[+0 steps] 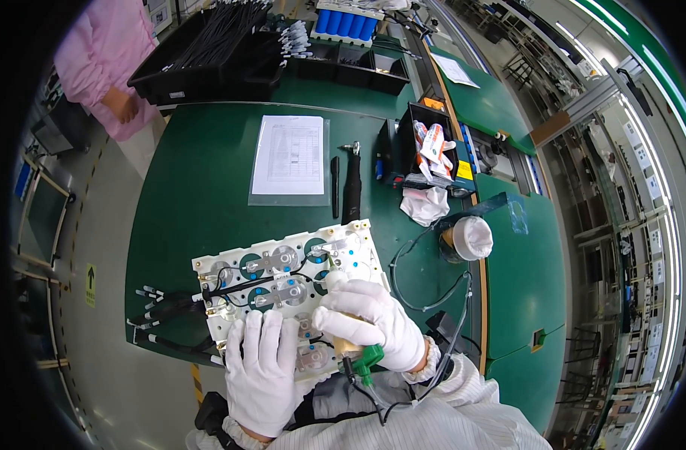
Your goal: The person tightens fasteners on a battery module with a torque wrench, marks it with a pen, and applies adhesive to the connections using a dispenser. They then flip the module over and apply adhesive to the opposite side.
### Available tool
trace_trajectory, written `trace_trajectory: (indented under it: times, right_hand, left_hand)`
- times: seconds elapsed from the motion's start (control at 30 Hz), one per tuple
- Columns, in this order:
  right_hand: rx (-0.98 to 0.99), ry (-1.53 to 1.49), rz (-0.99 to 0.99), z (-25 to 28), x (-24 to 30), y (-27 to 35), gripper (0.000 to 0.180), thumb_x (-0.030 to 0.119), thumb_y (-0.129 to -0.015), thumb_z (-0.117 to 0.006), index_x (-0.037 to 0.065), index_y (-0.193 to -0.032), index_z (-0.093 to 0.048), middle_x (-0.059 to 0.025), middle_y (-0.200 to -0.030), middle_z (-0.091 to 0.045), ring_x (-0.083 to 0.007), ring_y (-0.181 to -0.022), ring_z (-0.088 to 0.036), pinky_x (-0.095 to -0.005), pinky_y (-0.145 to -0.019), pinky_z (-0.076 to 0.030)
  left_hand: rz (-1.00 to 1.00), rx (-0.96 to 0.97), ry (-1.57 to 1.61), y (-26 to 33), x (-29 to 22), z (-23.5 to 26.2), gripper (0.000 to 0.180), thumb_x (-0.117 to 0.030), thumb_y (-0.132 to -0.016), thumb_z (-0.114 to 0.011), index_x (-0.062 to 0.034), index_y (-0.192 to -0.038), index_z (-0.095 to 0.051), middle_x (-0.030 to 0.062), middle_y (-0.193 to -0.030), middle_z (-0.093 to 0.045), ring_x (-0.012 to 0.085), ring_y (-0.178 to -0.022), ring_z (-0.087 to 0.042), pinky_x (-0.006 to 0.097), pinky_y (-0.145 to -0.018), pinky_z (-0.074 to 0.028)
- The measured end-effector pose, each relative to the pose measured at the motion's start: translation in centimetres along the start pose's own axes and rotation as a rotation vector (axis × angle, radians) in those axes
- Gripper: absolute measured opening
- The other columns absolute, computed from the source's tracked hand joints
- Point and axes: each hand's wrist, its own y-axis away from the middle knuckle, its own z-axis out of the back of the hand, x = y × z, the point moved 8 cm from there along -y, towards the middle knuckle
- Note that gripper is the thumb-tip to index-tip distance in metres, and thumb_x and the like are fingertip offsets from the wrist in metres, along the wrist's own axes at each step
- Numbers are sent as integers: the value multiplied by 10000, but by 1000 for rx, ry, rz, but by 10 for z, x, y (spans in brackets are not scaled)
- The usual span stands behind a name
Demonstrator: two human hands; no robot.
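A white plastic battery tray (230, 259) with metal tabs, blue dots and black wires lies slightly turned on the green table. My left hand (262, 367), in a white glove, rests flat on its near left part with the fingers stretched out. White-gloved too, my right hand (376, 319) is closed around a yellowish dispensing syringe (346, 347) over the tray's near right part. A green fitting (369, 361) and a thin tube are at the syringe's near end. The tip is hidden by my fingers. A black wire bundle (179, 306) hangs off the tray's left side.
Beyond the tray are a printed sheet (289, 156), a black pen (335, 187) and a black-handled ratchet (352, 184). To the right stand a black bin with tubes (433, 146), crumpled tissue (425, 204) and a covered jar (466, 238). A person in pink (106, 60) stands far left.
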Motion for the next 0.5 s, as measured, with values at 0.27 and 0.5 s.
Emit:
trace_trajectory:
  times: [0.27, 0.5]
  right_hand:
    - [-704, -190, -387, 41, -34, 59, 462, 15, -696, -793, 55, -1083, -543, -138, -1012, -600, -278, -921, -627, -378, -826, -509]
    - [-700, -712, -672, 26, -46, 78, 392, -39, -802, -688, 64, -1110, -469, -107, -1088, -572, -190, -1038, -572, -354, -910, -480]
  left_hand:
    - [-8, -8, -69, 1, -1, -5, 800, -490, -625, -750, 14, -1193, -498, 166, -1259, -471, 367, -1225, -400, 518, -1047, -298]
    - [-25, 8, -85, 0, -3, -4, 884, -545, -593, -751, 21, -1216, -481, 180, -1278, -458, 377, -1238, -389, 526, -1046, -292]
